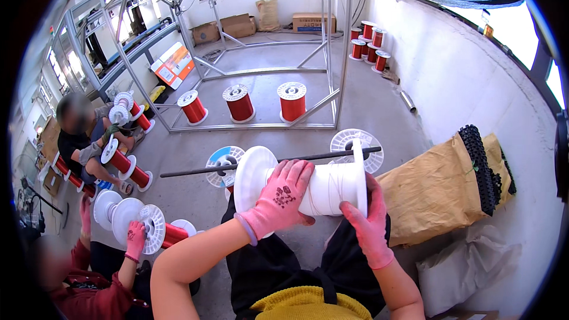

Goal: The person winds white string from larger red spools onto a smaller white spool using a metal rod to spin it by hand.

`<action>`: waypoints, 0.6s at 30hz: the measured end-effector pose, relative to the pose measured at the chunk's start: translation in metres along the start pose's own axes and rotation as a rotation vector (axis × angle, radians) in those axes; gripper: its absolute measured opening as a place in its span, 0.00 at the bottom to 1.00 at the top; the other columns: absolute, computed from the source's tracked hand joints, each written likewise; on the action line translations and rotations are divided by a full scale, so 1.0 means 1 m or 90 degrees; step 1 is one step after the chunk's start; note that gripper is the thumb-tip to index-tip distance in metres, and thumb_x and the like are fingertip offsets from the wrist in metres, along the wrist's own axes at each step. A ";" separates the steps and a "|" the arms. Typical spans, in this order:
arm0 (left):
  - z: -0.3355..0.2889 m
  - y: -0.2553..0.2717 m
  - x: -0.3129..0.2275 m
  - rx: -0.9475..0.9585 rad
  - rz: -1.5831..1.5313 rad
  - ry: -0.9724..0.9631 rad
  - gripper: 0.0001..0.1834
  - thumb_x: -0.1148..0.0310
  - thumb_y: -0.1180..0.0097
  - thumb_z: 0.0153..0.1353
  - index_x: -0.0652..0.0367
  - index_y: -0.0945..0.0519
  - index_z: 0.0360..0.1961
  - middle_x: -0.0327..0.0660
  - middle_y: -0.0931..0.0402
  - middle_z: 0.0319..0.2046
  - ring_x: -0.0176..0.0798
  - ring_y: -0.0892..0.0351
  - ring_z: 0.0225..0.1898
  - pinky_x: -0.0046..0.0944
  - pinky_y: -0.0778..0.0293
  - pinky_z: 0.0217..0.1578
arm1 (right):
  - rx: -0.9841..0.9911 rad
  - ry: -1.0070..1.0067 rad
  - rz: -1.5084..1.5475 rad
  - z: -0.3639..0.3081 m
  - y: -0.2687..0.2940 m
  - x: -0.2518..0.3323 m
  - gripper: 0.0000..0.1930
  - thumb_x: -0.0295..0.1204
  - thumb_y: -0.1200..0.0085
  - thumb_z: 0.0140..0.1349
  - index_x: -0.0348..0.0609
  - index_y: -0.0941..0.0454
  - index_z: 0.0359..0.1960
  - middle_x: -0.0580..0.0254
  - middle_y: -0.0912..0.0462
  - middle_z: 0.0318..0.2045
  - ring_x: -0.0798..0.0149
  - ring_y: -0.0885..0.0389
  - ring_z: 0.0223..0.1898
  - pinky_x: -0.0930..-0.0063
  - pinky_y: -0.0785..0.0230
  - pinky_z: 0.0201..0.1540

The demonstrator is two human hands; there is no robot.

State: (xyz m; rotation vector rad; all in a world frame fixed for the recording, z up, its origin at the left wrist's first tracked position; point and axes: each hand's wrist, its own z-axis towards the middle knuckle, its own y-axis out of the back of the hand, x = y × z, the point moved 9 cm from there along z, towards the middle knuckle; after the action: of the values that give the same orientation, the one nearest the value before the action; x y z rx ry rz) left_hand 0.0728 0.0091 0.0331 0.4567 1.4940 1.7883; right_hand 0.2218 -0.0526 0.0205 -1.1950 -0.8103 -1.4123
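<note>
A large white spool (332, 185) lies sideways in front of me, above my lap, with a few thin strands of wire loosely wound round its barrel. My left hand (280, 194), in a pink glove, is wrapped over the barrel close to the left flange. Closed at the right flange is my right hand (370, 219), also gloved in pink, its thumb pressing near the barrel. A dark rod (188, 172) runs crosswise just beyond the spool, partly hidden by it. Behind that, white round spool ends (373, 159) show on both sides.
Red wire spools (239, 106) stand by a metal frame (261, 72). More red spools (382, 62) are stacked along the right wall. Brown paper sacks (430, 184) and a white bag (459, 269) lie at my right. At left, two people (89, 284) handle spools.
</note>
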 end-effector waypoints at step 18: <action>-0.006 0.095 -0.012 -0.105 0.215 -0.207 0.53 0.52 0.26 0.29 0.63 0.35 0.58 0.53 0.35 0.56 0.57 0.34 0.59 0.56 0.42 0.64 | 0.067 0.110 0.038 0.031 0.046 0.023 0.19 0.37 0.53 0.66 0.37 0.28 0.54 0.57 0.22 0.41 0.65 0.23 0.41 0.71 0.31 0.49</action>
State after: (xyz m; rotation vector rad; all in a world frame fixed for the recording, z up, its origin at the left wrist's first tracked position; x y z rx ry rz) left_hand 0.0474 -0.0076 0.1237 0.9112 1.0808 1.9607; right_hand 0.2757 -0.0394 0.0442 -0.9947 -0.7131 -1.3852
